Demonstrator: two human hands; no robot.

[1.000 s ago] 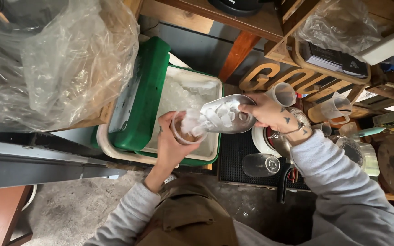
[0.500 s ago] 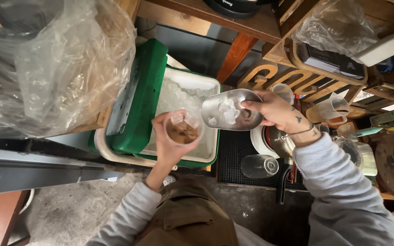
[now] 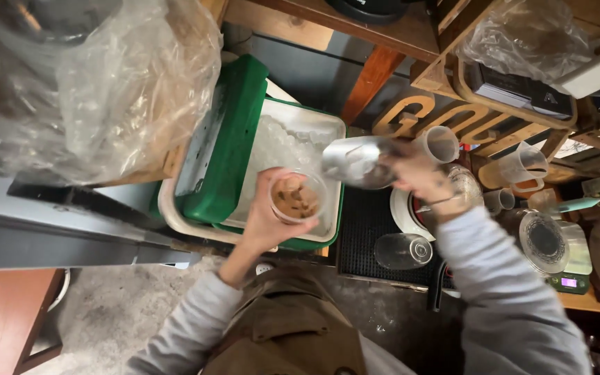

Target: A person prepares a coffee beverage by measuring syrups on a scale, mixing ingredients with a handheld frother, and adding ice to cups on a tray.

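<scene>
Since half a second ago we have swung the metal shaker [image 3: 357, 161] away from the plastic cup [image 3: 298, 198], so its mouth now points off to the side and it shows blurred. Our right hand [image 3: 421, 175] is wrapped around the shaker's body, fingers closed on it. Our left hand [image 3: 267, 217] cups the plastic cup from below and behind, fingers curled around its wall; the cup stands upright with a brown drink and ice in it.

Both are held above the green cooler [image 3: 225, 156], whose lid stands open and whose white tub [image 3: 293, 132] is full of ice. Just right of it lies a black rubber mat [image 3: 366, 229] with an upturned glass [image 3: 403, 251] on it. Beyond our right sleeve sit a white plate [image 3: 403, 212], measuring jugs [image 3: 522, 167] and a small scale [image 3: 557, 250]. A crumpled clear plastic bag [image 3: 98, 83] hangs at the left. Wooden shelves [image 3: 383, 28] run overhead, and the floor below is grey concrete [image 3: 116, 312].
</scene>
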